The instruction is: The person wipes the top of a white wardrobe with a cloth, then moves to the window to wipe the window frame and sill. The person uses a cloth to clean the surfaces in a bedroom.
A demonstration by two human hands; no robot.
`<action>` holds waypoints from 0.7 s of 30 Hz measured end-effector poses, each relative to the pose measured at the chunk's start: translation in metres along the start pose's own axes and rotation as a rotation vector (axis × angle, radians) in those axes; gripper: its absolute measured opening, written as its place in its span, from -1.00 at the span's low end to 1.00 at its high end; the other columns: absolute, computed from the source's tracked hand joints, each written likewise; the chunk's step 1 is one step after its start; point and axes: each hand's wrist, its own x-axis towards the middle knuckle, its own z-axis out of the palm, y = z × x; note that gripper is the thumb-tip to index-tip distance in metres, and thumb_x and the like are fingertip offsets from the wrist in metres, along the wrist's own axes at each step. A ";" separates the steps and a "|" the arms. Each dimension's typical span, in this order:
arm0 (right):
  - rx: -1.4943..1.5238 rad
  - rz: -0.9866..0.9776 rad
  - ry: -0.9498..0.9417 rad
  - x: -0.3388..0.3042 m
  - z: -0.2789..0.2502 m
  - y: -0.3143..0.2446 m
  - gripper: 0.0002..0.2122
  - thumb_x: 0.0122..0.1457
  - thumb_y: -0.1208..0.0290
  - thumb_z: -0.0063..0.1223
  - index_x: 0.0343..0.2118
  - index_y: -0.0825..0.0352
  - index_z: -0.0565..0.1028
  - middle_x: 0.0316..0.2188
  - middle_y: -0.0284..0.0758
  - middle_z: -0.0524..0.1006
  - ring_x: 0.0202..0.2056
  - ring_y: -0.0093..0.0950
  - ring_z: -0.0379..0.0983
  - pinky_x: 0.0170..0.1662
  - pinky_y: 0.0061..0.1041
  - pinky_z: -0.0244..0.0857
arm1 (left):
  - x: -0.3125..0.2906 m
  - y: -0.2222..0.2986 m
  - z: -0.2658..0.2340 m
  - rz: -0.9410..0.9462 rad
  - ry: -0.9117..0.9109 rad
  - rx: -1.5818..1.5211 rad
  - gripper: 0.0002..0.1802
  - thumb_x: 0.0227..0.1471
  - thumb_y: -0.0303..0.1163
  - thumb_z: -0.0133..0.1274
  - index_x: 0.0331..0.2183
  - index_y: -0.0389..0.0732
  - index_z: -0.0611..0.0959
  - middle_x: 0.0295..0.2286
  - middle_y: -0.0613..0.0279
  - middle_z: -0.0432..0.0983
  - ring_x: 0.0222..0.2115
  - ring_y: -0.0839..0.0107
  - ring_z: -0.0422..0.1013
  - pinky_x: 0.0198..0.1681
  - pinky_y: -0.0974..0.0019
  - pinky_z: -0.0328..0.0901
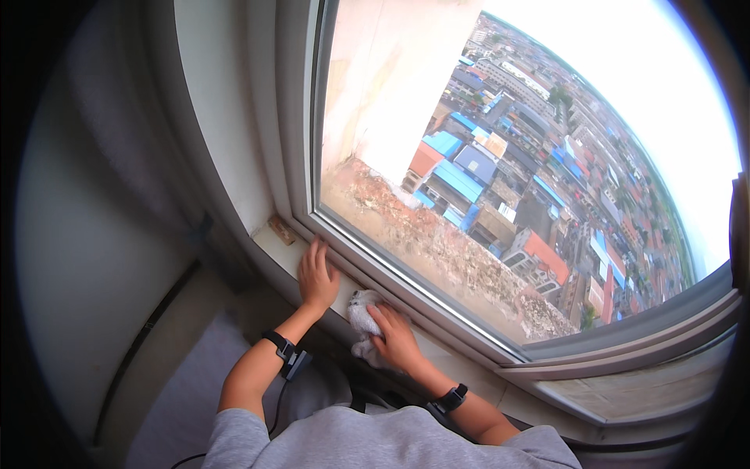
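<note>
My right hand presses a crumpled white-grey cloth against the pale window sill, just below the lower frame of the window. My left hand lies flat on the sill to the left of the cloth, fingers together and pointing up toward the frame. Both wrists wear a black band. The lower part of the cloth is hidden under my right hand.
A large glass pane looks down on a rough concrete ledge and a town far below. A small brown block sits in the sill's left corner. A white wall stands at left, a grey cushion below.
</note>
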 end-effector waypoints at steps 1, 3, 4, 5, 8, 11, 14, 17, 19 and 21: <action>0.004 -0.004 0.004 0.002 0.000 -0.001 -0.36 -0.03 0.45 0.11 0.19 0.18 0.22 0.13 -0.07 0.27 0.17 -0.07 0.15 0.22 -0.17 0.03 | 0.000 0.000 0.000 0.008 0.002 0.006 -0.36 -0.13 -0.45 0.04 0.06 -0.21 0.32 0.18 0.09 0.12 0.11 0.02 0.14 0.15 0.01 0.07; 0.018 -0.007 0.002 0.008 0.002 -0.002 -0.36 -0.03 0.45 0.12 0.19 0.18 0.22 0.13 -0.07 0.26 0.17 -0.07 0.15 0.22 -0.18 0.03 | 0.000 0.000 -0.001 0.004 -0.015 0.003 -0.34 -0.12 -0.42 0.05 0.08 -0.21 0.31 0.18 0.08 0.10 0.11 0.00 0.13 0.15 -0.02 0.05; 0.022 -0.011 -0.008 0.013 0.002 -0.003 -0.36 -0.03 0.45 0.12 0.19 0.18 0.23 0.14 -0.07 0.26 0.17 -0.08 0.15 0.22 -0.18 0.03 | 0.000 0.000 -0.001 0.001 -0.034 0.005 -0.34 -0.11 -0.41 0.05 0.08 -0.21 0.31 0.18 0.08 0.10 0.11 0.00 0.13 0.15 -0.02 0.04; 0.026 -0.015 -0.019 0.018 0.003 -0.003 -0.36 -0.04 0.45 0.12 0.19 0.18 0.23 0.14 -0.07 0.26 0.17 -0.08 0.15 0.23 -0.18 0.02 | 0.000 0.000 -0.001 -0.006 -0.043 0.005 -0.34 -0.11 -0.40 0.05 0.09 -0.21 0.30 0.18 0.07 0.11 0.11 0.00 0.13 0.15 -0.02 0.04; 0.055 -0.048 -0.017 0.029 0.009 -0.004 -0.37 -0.03 0.45 0.12 0.19 0.18 0.23 0.14 -0.07 0.26 0.16 -0.08 0.15 0.23 -0.18 0.02 | -0.001 -0.002 0.000 0.018 -0.019 0.012 -0.33 -0.09 -0.38 0.04 0.10 -0.20 0.29 0.18 0.05 0.10 0.12 -0.02 0.12 0.14 -0.02 0.04; 0.044 -0.033 0.010 0.031 0.013 -0.004 -0.38 -0.03 0.46 0.11 0.18 0.18 0.25 0.13 -0.09 0.28 0.15 -0.09 0.17 0.23 -0.20 0.03 | -0.002 -0.003 0.001 0.023 -0.015 0.038 -0.32 -0.11 -0.38 0.05 0.10 -0.20 0.29 0.18 0.06 0.11 0.11 -0.03 0.13 0.14 -0.02 0.06; 0.090 -0.027 0.044 0.028 0.015 -0.004 -0.39 -0.03 0.46 0.11 0.17 0.17 0.27 0.11 -0.11 0.31 0.14 -0.12 0.20 0.22 -0.22 0.05 | -0.001 -0.004 0.002 0.020 -0.035 0.053 -0.33 -0.12 -0.40 0.05 0.09 -0.20 0.30 0.17 0.07 0.11 0.11 -0.03 0.13 0.14 -0.02 0.07; 0.139 -0.038 0.096 0.025 0.017 -0.006 -0.39 -0.03 0.47 0.11 0.17 0.16 0.28 0.09 -0.12 0.33 0.13 -0.14 0.22 0.21 -0.25 0.07 | 0.007 -0.010 -0.002 0.056 -0.028 0.043 -0.33 -0.14 -0.43 0.05 0.08 -0.20 0.30 0.17 0.07 0.11 0.12 -0.02 0.13 0.14 -0.01 0.06; 0.147 -0.042 0.117 0.016 0.017 -0.009 -0.40 -0.03 0.47 0.11 0.17 0.16 0.28 0.08 -0.13 0.35 0.12 -0.15 0.23 0.20 -0.25 0.09 | 0.007 -0.012 -0.007 0.067 -0.015 0.043 -0.32 -0.14 -0.46 0.05 0.09 -0.20 0.30 0.17 0.07 0.11 0.12 -0.03 0.12 0.15 -0.01 0.06; 0.140 -0.019 0.127 -0.002 0.012 -0.010 -0.40 -0.03 0.48 0.10 0.16 0.16 0.28 0.07 -0.14 0.36 0.12 -0.15 0.24 0.20 -0.25 0.09 | 0.003 -0.010 -0.012 0.064 -0.055 0.043 -0.31 -0.14 -0.47 0.05 0.09 -0.21 0.28 0.18 0.06 0.10 0.13 -0.03 0.11 0.16 0.00 0.05</action>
